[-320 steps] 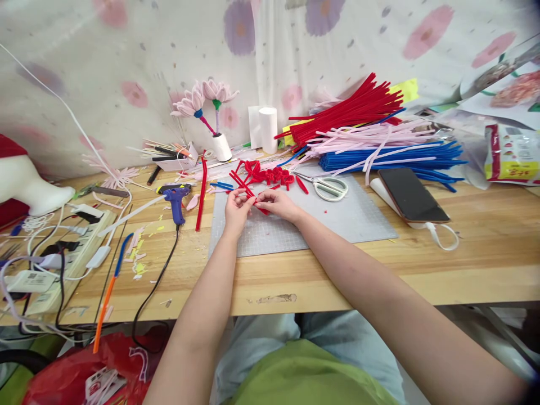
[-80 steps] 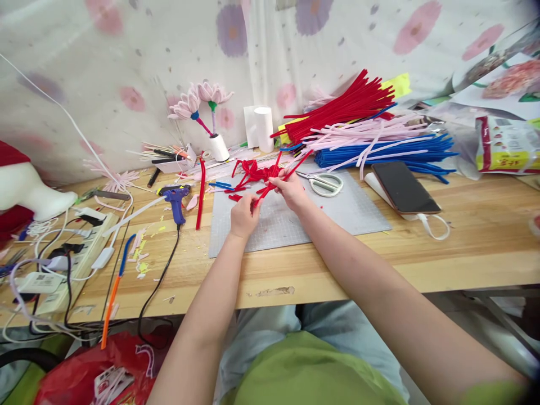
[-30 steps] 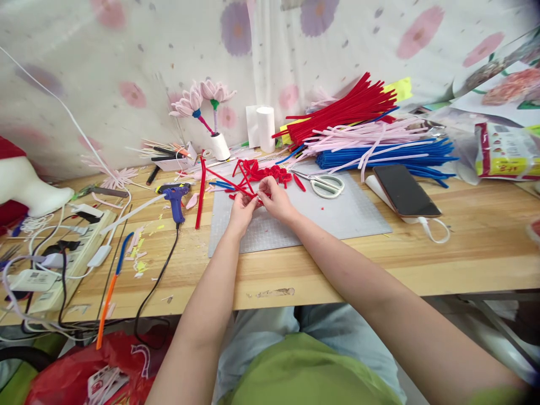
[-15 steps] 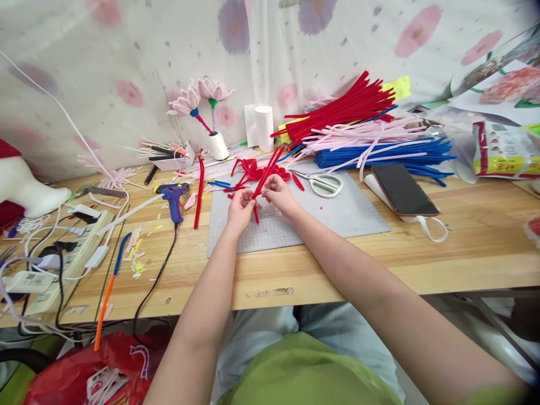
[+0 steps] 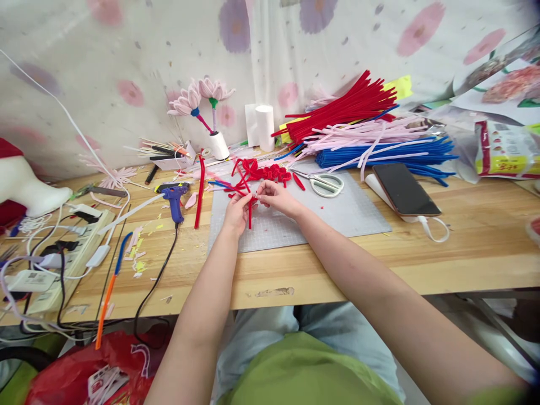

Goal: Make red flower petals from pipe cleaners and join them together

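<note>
Red pipe cleaners (image 5: 250, 218) are pinched in my left hand (image 5: 237, 214), one end pointing down toward me. Their long ends stretch away to the upper left and are blurred by motion. The fingertips of my right hand (image 5: 276, 198) are closed at the same spot, against the red strands; exactly what they grip is hard to see. Both hands are over a grey cutting mat (image 5: 316, 225). Just beyond them lie looped red pipe-cleaner pieces (image 5: 270, 171). White-handled scissors (image 5: 327, 185) rest to the right of these.
Bundles of red (image 5: 337, 109), pink and blue pipe cleaners (image 5: 383, 153) lie at the back right, near a phone (image 5: 405, 188). On the left are a blue glue gun (image 5: 174, 203), red strips (image 5: 199, 194) and a power strip (image 5: 71, 259) with cables. Pink flowers (image 5: 185, 101) stand behind.
The long red ends have swung from pointing up and right to pointing up and left. My right hand has shifted slightly down and left, my left hand slightly left.
</note>
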### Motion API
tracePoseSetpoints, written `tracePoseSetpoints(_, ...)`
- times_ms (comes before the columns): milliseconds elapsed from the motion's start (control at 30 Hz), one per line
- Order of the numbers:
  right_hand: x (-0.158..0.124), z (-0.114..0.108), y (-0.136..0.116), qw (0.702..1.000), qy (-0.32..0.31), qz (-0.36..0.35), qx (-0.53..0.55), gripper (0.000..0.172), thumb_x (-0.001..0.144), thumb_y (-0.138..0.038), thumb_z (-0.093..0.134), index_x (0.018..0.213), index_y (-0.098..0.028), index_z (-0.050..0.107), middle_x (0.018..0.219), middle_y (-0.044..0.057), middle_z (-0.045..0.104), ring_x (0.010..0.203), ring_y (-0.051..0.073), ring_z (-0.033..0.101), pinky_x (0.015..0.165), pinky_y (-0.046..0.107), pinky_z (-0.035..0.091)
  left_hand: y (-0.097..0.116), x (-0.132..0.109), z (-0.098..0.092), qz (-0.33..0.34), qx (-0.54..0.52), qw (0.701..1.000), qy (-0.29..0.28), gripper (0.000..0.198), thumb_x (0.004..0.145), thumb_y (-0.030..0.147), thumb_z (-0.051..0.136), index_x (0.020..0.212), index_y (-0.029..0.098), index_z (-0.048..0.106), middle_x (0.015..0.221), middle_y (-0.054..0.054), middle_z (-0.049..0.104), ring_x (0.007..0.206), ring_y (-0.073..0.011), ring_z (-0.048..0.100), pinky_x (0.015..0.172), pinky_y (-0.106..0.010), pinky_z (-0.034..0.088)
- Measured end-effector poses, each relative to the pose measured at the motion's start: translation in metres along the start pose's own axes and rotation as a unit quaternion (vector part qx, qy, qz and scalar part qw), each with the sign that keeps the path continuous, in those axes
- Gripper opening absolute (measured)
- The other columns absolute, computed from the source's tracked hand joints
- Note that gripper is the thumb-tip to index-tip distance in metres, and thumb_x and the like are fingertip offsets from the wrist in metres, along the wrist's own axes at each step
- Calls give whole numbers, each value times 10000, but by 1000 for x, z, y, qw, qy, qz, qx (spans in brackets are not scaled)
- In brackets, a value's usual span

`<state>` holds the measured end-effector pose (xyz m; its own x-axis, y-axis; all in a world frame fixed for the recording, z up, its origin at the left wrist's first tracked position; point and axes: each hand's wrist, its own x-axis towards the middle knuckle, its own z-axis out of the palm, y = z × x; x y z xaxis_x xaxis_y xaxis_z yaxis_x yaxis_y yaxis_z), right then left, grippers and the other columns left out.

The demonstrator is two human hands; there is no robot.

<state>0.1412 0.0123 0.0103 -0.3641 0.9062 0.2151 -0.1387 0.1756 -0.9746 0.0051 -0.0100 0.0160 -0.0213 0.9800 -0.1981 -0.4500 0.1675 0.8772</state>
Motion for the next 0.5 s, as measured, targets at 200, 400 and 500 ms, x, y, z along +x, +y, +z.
tracePoseSetpoints(200, -1, -2, 2, 1000, -21, -10, 1, 203, 674, -249, 621, 751, -170, 450, 564, -73, 458, 475, 46, 397, 458, 184, 310, -1, 5, -4, 89, 9, 996, 27, 261, 552, 206, 752, 718, 153, 556, 637, 28, 610, 574, -88, 590, 654, -265, 494)
tracePoseSetpoints(400, -2, 8, 3, 999, -31, 40, 1, 227, 695, -280, 626, 766, -169, 442, 624, -55, 494, 512, 55, 447, 451, 175, 358, -10, 8, 0, 162, 3, 985, 52, 331, 514, 281, 773, 722, 167, 542, 649, 40, 593, 580, -61, 557, 611, -201, 451)
tracePoseSetpoints(500, -1, 22, 4, 997, -7, 83, 5, 210, 727, -286, 605, 790, -176, 437, 692, -41, 526, 579, 67, 500, 491, 187, 422, -13, 8, 3, 192, -8, 979, 74, 316, 525, 270, 767, 717, 167, 538, 671, 41, 591, 625, -58, 558, 623, -181, 432)
